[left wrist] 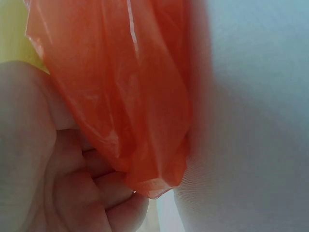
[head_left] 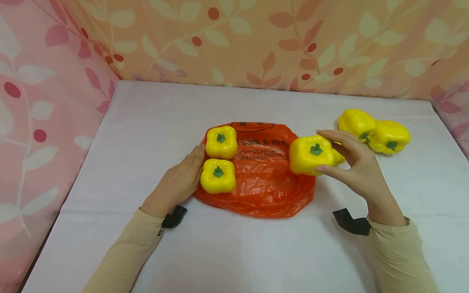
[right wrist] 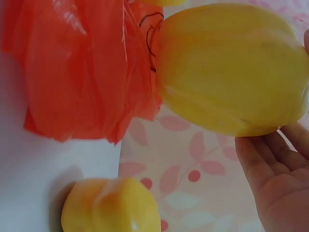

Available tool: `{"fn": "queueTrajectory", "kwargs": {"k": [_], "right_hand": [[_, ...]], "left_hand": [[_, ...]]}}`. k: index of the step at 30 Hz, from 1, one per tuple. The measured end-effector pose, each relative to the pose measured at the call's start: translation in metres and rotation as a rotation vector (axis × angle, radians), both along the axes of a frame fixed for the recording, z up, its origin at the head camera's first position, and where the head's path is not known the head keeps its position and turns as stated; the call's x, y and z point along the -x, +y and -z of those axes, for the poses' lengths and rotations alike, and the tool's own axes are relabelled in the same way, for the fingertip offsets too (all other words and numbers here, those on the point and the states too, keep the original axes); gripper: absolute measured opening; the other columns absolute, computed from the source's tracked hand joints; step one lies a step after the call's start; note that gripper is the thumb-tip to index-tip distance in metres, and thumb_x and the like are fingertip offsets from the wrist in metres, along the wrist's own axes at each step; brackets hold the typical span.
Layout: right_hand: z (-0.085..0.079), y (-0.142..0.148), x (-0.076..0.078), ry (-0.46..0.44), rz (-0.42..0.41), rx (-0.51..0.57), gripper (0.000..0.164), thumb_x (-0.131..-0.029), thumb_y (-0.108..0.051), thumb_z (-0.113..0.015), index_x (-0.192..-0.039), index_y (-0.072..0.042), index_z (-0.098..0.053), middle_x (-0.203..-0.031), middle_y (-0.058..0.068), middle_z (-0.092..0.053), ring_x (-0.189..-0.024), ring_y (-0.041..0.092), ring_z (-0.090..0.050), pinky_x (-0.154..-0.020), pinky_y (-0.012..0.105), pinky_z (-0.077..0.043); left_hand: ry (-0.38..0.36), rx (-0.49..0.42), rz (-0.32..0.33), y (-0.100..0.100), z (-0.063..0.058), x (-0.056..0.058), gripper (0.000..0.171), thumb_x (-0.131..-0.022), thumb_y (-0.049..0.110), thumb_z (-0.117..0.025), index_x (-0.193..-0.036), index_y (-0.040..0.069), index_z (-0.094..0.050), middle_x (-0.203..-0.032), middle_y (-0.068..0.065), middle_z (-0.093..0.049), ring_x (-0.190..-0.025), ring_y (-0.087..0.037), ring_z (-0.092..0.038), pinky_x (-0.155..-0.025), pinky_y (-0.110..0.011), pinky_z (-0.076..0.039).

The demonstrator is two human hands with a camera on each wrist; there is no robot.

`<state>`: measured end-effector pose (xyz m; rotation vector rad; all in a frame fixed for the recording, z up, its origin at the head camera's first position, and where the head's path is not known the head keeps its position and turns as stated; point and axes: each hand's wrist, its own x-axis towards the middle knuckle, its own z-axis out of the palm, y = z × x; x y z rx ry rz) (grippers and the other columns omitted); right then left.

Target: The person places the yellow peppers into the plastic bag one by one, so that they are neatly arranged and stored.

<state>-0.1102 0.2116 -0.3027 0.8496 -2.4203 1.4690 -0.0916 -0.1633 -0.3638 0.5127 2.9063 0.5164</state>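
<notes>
An orange-red plastic bag (head_left: 256, 183) with printed lettering lies on the table. Two yellow bell peppers, the far one (head_left: 221, 142) and the near one (head_left: 218, 176), sit upright along its left side, green stems up. My left hand (head_left: 183, 177) rests against the bag's left edge beside them, fingers extended; in the left wrist view the fingers (left wrist: 77, 179) touch the bag's folds (left wrist: 125, 106). Between thumb and fingers, my right hand (head_left: 353, 162) grips another yellow bell pepper (head_left: 307, 156) over the bag's right side. The right wrist view shows that pepper (right wrist: 227, 67) raised beside the bag.
At the back right, two more yellow bell peppers, one (head_left: 356, 123) and its neighbour (head_left: 390, 137), lie on their sides touching. Another yellow pepper (head_left: 339, 158) is mostly hidden behind my right hand. The white tabletop (head_left: 234, 252) meets leaf-patterned cloth (head_left: 256, 44) at back and sides.
</notes>
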Motion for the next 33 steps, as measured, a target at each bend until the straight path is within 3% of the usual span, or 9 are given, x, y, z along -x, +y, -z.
{"fn": "queueTrajectory", "kwargs": {"k": [10, 19, 27, 33], "right_hand": [[-0.001, -0.027, 0.012, -0.067, 0.001, 0.021, 0.065, -0.067, 0.020, -0.074, -0.127, 0.005, -0.054, -0.125, 0.012, -0.054, -0.116, 0.018, -0.049, -0.098, 0.019, -0.041], [0.000, -0.043, 0.026, -0.109, 0.034, 0.009, 0.062, -0.071, 0.012, -0.075, -0.129, 0.001, -0.055, -0.127, 0.009, -0.053, -0.119, 0.016, -0.047, -0.100, 0.020, -0.040], [0.003, -0.058, 0.037, -0.102, -0.006, 0.014, 0.061, -0.074, 0.005, -0.077, -0.130, 0.002, -0.053, -0.127, 0.012, -0.052, -0.119, 0.016, -0.047, -0.101, 0.025, -0.040], [0.008, -0.070, 0.045, -0.164, -0.021, -0.018, 0.060, -0.075, 0.001, -0.077, -0.130, 0.002, -0.052, -0.128, 0.011, -0.052, -0.120, 0.019, -0.047, -0.102, 0.028, -0.040]], "left_hand": [[0.004, -0.010, 0.011, 0.001, 0.001, 0.001, 0.057, -0.103, 0.023, -0.036, -0.149, -0.003, -0.014, -0.154, -0.016, -0.019, -0.141, -0.028, -0.020, -0.112, -0.044, -0.024], [-0.008, 0.007, 0.000, 0.000, -0.001, 0.001, 0.060, -0.102, 0.025, -0.038, -0.149, -0.001, -0.013, -0.155, -0.014, -0.017, -0.141, -0.026, -0.019, -0.112, -0.043, -0.024], [-0.013, 0.008, 0.000, 0.000, -0.002, 0.001, 0.059, -0.102, 0.024, -0.038, -0.149, -0.002, -0.013, -0.155, -0.014, -0.017, -0.141, -0.026, -0.019, -0.112, -0.043, -0.024], [-0.028, 0.008, -0.011, 0.001, -0.002, 0.001, 0.059, -0.102, 0.026, -0.036, -0.150, 0.000, -0.012, -0.155, -0.013, -0.017, -0.142, -0.026, -0.018, -0.112, -0.042, -0.023]]}}
